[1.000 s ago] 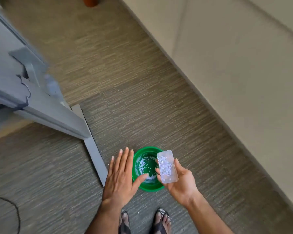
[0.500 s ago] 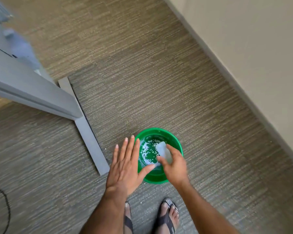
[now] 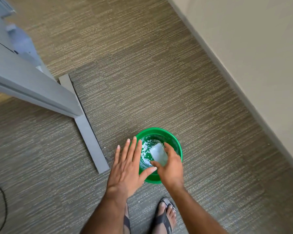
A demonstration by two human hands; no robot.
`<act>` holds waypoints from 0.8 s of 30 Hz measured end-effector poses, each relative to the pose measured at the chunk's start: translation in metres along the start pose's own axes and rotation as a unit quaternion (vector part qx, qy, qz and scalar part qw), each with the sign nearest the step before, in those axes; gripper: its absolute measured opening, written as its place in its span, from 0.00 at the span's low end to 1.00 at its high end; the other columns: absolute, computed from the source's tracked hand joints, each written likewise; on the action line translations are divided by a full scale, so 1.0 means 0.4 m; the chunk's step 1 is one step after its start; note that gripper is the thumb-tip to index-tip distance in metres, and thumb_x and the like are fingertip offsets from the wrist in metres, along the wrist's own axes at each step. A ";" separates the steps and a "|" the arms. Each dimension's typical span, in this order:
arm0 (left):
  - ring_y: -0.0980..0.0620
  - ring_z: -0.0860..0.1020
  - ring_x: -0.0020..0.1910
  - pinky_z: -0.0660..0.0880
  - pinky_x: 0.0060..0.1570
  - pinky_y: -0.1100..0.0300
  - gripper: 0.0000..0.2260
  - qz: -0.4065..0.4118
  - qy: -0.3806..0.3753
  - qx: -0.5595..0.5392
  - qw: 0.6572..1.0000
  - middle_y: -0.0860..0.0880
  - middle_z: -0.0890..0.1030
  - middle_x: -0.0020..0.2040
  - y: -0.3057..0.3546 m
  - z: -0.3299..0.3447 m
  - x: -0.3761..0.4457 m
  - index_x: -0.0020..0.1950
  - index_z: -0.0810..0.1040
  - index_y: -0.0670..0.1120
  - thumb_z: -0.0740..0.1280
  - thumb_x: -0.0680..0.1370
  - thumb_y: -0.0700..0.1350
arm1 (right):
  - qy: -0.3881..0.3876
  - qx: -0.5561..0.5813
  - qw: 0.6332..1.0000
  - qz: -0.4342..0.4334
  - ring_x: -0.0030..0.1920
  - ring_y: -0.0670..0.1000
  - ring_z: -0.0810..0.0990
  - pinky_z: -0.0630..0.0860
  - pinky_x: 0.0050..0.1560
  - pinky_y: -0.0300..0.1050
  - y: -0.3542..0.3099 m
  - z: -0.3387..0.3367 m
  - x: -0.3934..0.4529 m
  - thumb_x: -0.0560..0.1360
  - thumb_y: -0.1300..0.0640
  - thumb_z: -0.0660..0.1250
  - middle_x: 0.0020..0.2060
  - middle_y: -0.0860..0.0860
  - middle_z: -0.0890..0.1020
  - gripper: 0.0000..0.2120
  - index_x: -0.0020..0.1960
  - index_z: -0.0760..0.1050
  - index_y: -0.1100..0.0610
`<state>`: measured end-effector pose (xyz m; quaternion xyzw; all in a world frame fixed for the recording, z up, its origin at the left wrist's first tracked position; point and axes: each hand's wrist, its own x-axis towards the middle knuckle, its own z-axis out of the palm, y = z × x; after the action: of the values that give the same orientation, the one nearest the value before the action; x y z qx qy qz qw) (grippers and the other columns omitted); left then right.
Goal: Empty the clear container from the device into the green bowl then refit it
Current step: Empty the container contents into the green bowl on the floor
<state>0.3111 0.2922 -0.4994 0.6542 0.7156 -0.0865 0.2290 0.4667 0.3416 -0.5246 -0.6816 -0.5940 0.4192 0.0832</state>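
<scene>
Two hands at lower centre — right hand (image 3: 171, 168) tips clear container (image 3: 158, 154) over green bowl (image 3: 176, 146), left hand (image 3: 127, 168) flat, empty — refitting remains.

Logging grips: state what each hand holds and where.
Right hand grips the clear container by its long sides, over the green bowl. Left hand is open, holding nothing.

Grey table leg (image 3: 35, 92) w/ floor bar (image 3: 90, 141) on carpet (image 3: 142, 81), black cable (image 3: 3, 208) far left.
</scene>
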 end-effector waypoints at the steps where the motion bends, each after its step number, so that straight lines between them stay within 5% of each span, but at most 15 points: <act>1: 0.45 0.42 0.80 0.45 0.79 0.41 0.44 0.000 0.002 0.001 1.000 0.44 0.42 0.81 0.001 -0.001 -0.001 0.79 0.35 0.46 0.33 0.73 0.76 | -0.002 0.007 1.000 0.001 0.70 0.55 0.74 0.69 0.74 0.53 -0.002 -0.002 -0.003 0.67 0.51 0.81 0.71 0.53 0.78 0.42 0.76 0.67 0.56; 7: 0.46 0.42 0.80 0.44 0.79 0.42 0.44 0.006 0.027 -0.009 1.000 0.45 0.41 0.81 0.023 -0.060 -0.008 0.79 0.35 0.47 0.36 0.73 0.76 | 0.019 0.065 0.998 0.005 0.68 0.55 0.77 0.72 0.71 0.55 -0.016 -0.051 -0.026 0.66 0.51 0.81 0.67 0.54 0.81 0.38 0.73 0.72 0.57; 12: 0.47 0.42 0.81 0.45 0.79 0.43 0.45 0.013 0.066 -0.022 0.998 0.46 0.43 0.82 0.062 -0.187 -0.022 0.80 0.37 0.47 0.35 0.73 0.76 | 0.009 0.276 0.959 0.057 0.50 0.46 0.83 0.79 0.55 0.47 -0.102 -0.166 -0.066 0.74 0.53 0.76 0.56 0.51 0.86 0.23 0.67 0.77 0.50; 15: 0.47 0.43 0.80 0.45 0.79 0.44 0.44 0.013 0.103 -0.037 0.994 0.46 0.43 0.82 0.093 -0.303 -0.035 0.80 0.37 0.48 0.35 0.73 0.76 | -0.087 0.538 0.832 0.103 0.50 0.53 0.81 0.75 0.54 0.52 -0.194 -0.275 -0.085 0.81 0.55 0.64 0.56 0.58 0.83 0.15 0.66 0.76 0.57; 19: 0.48 0.42 0.81 0.49 0.79 0.42 0.46 0.012 0.164 -0.072 0.984 0.47 0.44 0.82 0.129 -0.512 -0.067 0.81 0.40 0.47 0.37 0.73 0.77 | -0.156 0.713 0.672 0.127 0.45 0.55 0.77 0.72 0.48 0.51 -0.361 -0.449 -0.141 0.79 0.48 0.61 0.54 0.61 0.80 0.27 0.72 0.71 0.62; 21: 0.49 0.43 0.81 0.49 0.79 0.43 0.47 0.021 0.190 -0.082 0.978 0.47 0.44 0.82 0.137 -0.617 -0.092 0.81 0.41 0.47 0.40 0.73 0.78 | -0.188 0.744 0.630 0.119 0.44 0.56 0.77 0.73 0.48 0.51 -0.442 -0.522 -0.173 0.80 0.47 0.61 0.57 0.63 0.80 0.28 0.74 0.70 0.64; 24: 0.49 0.42 0.81 0.48 0.79 0.43 0.49 0.025 0.225 -0.093 0.970 0.48 0.43 0.82 0.132 -0.774 -0.157 0.81 0.42 0.47 0.39 0.71 0.79 | -0.233 0.744 0.619 0.090 0.44 0.56 0.78 0.71 0.47 0.52 -0.584 -0.617 -0.240 0.79 0.46 0.61 0.59 0.63 0.81 0.29 0.73 0.71 0.64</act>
<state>0.2988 0.3737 -0.1900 0.6504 0.7371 0.1351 0.1243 0.4647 0.4177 -0.1796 -0.3161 -0.0139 0.8682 0.3823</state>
